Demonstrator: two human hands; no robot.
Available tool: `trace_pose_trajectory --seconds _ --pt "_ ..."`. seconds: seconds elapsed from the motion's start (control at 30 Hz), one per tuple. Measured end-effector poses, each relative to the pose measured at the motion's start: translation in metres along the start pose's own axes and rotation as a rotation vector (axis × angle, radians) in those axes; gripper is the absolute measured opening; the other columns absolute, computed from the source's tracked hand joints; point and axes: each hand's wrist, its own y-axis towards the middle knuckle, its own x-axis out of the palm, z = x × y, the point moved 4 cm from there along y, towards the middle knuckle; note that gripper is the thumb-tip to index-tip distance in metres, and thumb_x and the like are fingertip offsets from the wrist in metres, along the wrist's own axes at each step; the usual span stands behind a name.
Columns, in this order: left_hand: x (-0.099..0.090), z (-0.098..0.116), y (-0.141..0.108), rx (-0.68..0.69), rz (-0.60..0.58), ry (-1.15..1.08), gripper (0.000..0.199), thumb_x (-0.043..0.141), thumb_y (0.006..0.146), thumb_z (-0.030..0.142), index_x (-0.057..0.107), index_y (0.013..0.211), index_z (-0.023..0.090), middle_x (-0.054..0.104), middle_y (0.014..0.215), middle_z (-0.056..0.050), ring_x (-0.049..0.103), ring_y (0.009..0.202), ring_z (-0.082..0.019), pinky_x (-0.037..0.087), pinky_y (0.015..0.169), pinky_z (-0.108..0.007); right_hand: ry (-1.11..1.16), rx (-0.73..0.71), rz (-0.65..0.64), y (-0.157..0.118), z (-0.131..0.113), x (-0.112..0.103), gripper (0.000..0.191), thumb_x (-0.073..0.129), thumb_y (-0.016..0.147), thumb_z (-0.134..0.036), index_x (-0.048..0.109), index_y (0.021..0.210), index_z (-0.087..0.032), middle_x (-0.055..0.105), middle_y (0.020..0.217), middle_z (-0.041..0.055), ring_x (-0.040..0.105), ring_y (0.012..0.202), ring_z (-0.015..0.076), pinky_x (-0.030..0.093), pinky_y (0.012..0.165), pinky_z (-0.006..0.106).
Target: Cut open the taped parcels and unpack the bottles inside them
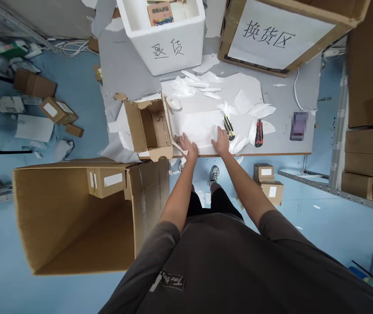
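A flat white sheet or packet [201,126] lies on the grey table between my hands. My left hand [188,147] touches its lower left part, fingers stretched and thumb apart. At its lower right edge rests my right hand [221,143], with the fingers spread. Just beside the right fingers lies a yellow-and-black utility knife [228,127]. Farther right is a red-and-black utility knife [259,133]. An open small cardboard box [137,126] with torn flaps stands left of my left hand. Whether either hand presses on the sheet, I cannot tell.
Torn white scraps [186,87] litter the table. Behind them stand a white foam bin [173,50] and a cardboard box with a paper sign [268,37]. A large open carton [150,205] is at the table's front left. A blurred purple object [299,126] lies at right.
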Motion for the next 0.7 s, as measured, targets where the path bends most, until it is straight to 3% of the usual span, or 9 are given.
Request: trace_pose_trajectory --seconds 0.1,0.23,0.4,0.5,0.57,0.7 --pt "0.001 -0.003 0.0 -0.045 -0.024 0.022 0.077 0.068 0.092 0.016 0.051 0.167 0.016 0.048 0.166 -0.024 0.026 0.168 -0.043 0.019 0.139 -0.059 -0.013 0.04 0.023 0.001 0.004 0.003 0.063 0.069 0.092 -0.021 0.061 0.154 -0.017 0.058 0.15 0.0217 0.053 0.142 0.0415 0.044 0.125 0.057" --pt "0.005 0.005 -0.008 -0.03 -0.117 0.049 0.045 0.057 0.096 0.009 0.075 0.136 0.018 0.065 0.138 -0.02 0.049 0.15 -0.039 0.03 0.135 -0.054 -0.006 0.072 -0.016 0.002 -0.006 -0.004 0.028 0.061 0.093 -0.019 0.077 0.116 -0.016 0.071 0.123 0.0202 0.064 0.123 0.0375 0.051 0.116 0.053" --pt "-0.006 0.04 -0.031 0.128 -0.129 -0.1 0.026 0.062 0.093 0.007 0.08 0.107 0.018 0.069 0.126 -0.018 0.063 0.132 -0.034 0.044 0.125 -0.048 0.227 -0.061 0.067 -0.017 -0.05 -0.048 0.007 0.071 0.084 -0.028 0.074 0.087 -0.022 0.074 0.111 0.0138 0.069 0.108 0.0303 0.055 0.113 0.048" --pt "-0.025 0.071 -0.047 0.207 -0.15 -0.291 0.017 0.067 0.092 0.012 0.079 0.102 0.019 0.072 0.125 -0.015 0.07 0.119 -0.029 0.057 0.11 -0.042 0.495 -0.105 -0.014 -0.043 -0.089 -0.074 0.016 0.077 0.075 -0.037 0.069 0.078 -0.024 0.074 0.098 0.0071 0.07 0.093 0.0261 0.062 0.096 0.044" --pt "-0.044 0.091 -0.054 0.252 -0.196 -0.404 0.013 0.07 0.09 0.015 0.079 0.1 0.018 0.076 0.117 -0.012 0.072 0.11 -0.026 0.061 0.1 -0.038 0.657 -0.095 -0.099 -0.06 -0.118 -0.086 0.026 0.081 0.071 -0.045 0.069 0.082 -0.024 0.072 0.09 0.0031 0.069 0.083 0.0232 0.064 0.083 0.041" --pt "-0.099 0.114 -0.055 0.348 -0.348 -0.513 0.025 0.072 0.083 0.013 0.079 0.106 0.016 0.079 0.098 -0.004 0.074 0.096 -0.021 0.063 0.091 -0.031 0.803 -0.15 -0.039 -0.076 -0.184 -0.1 0.048 0.084 0.064 -0.047 0.067 0.103 -0.024 0.071 0.093 -0.0023 0.062 0.07 0.0151 0.059 0.066 0.03"
